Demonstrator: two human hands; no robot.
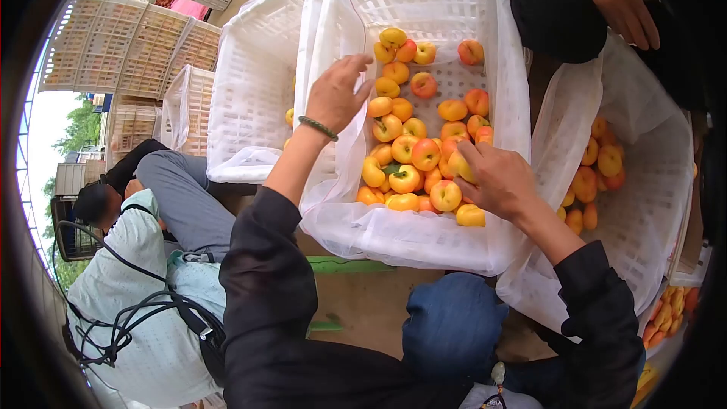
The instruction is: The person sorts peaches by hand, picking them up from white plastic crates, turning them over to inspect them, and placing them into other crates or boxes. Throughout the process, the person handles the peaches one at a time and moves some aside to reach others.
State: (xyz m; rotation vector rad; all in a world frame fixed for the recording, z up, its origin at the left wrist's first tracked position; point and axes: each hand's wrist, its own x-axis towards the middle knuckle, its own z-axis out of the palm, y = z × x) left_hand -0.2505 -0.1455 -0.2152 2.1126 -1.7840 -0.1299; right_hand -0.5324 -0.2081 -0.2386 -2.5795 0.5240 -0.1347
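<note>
We look down into a middle crate with white lining, where many yellow and red fruits lie. They are gathered most thickly in the near half, while fewer are scattered toward the far end. Among them we notice a green leaf.

The right hand is over the near right part of this heap, and its thumb and fingers are closed around one yellow fruit. The left hand is at the left side of the same crate, with its thumb well apart from the gently bent fingers; a dark bracelet goes around its wrist.

Just beside, on the left, we see another lined crate, and on the right a third crate, which contains more fruits. At the left a person in a pale shirt sits, with black cables over the back. At the upper right we see a co-worker's hand.
</note>
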